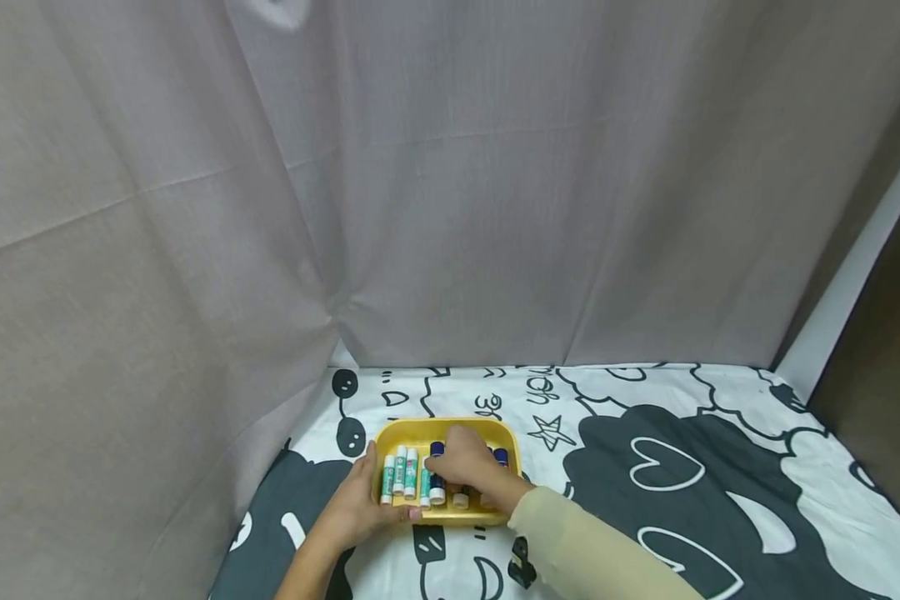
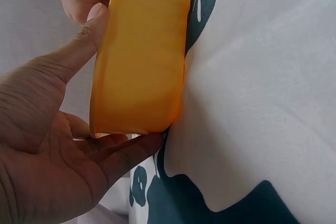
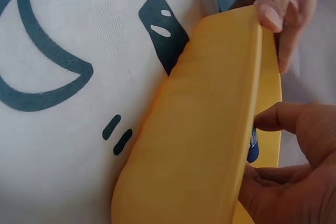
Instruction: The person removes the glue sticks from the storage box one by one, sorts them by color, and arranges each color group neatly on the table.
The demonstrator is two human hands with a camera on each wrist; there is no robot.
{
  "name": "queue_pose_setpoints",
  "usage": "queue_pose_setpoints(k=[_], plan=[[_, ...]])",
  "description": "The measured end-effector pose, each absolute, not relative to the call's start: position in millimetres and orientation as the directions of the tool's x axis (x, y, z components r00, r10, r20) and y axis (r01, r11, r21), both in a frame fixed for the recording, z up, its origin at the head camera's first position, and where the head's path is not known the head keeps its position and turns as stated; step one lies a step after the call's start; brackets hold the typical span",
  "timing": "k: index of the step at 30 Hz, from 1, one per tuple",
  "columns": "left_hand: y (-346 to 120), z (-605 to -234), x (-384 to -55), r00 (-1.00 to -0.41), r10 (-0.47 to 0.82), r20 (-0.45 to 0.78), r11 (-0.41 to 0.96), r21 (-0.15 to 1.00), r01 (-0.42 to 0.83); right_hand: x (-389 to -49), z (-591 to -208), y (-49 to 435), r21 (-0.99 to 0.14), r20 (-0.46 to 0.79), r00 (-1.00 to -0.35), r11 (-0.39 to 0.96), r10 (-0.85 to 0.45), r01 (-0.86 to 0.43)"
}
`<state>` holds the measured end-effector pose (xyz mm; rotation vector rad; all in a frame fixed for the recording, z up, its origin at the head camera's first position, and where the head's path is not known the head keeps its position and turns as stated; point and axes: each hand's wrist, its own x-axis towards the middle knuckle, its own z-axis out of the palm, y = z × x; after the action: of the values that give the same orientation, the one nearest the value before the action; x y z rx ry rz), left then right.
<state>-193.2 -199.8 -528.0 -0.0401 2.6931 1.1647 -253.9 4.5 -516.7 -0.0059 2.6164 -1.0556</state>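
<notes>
A yellow tray (image 1: pixel 401 429) holds several slim capped tubes, their exact kind too small to tell. On its left side lie green-and-white tubes (image 1: pixel 411 473), side by side. Dark blue tubes with pale ends are further right, one blue tube (image 1: pixel 437 493) beside the green ones. My left hand (image 1: pixel 360 508) grips the tray's near left corner, thumb on the near rim and fingers against the outer wall. Inside the tray, my right hand (image 1: pixel 467 458) curls its thumb and fingers about a blue tube (image 3: pixel 253 148). The rim and the hand hide part of this hold.
The tray rests on a white cloth (image 1: pixel 457 567) printed with dark shapes. Grey curtain (image 1: pixel 450 208) hangs behind and at the left. A brown panel (image 1: pixel 885 375) stands at the far right. A small dark object or print (image 1: pixel 521 562) shows beside the right sleeve.
</notes>
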Motion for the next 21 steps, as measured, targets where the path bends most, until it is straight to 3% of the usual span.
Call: queue_pose_setpoints(k=[6,13,21], plan=[[-197.5,-528.9,-195.5,-0.968,0.023,-0.251,0.693,0.702,-0.166,-253.4,-513.6,18.1,-0.776,-0.318,-0.934,0.611,-0.164,0.157],[-196.7,-528.3,-195.3,-0.968,0.018,-0.250,0.700,0.694,-0.167,-256.3,-509.8,29.1,-0.882,-0.391,-0.886,0.377,-0.251,0.283],[-195.3,-529.1,-195.7,-0.968,0.017,-0.252,0.702,0.692,-0.168,-259.0,-504.8,45.1,-0.923,-0.383,-0.858,0.178,-0.340,0.342]])
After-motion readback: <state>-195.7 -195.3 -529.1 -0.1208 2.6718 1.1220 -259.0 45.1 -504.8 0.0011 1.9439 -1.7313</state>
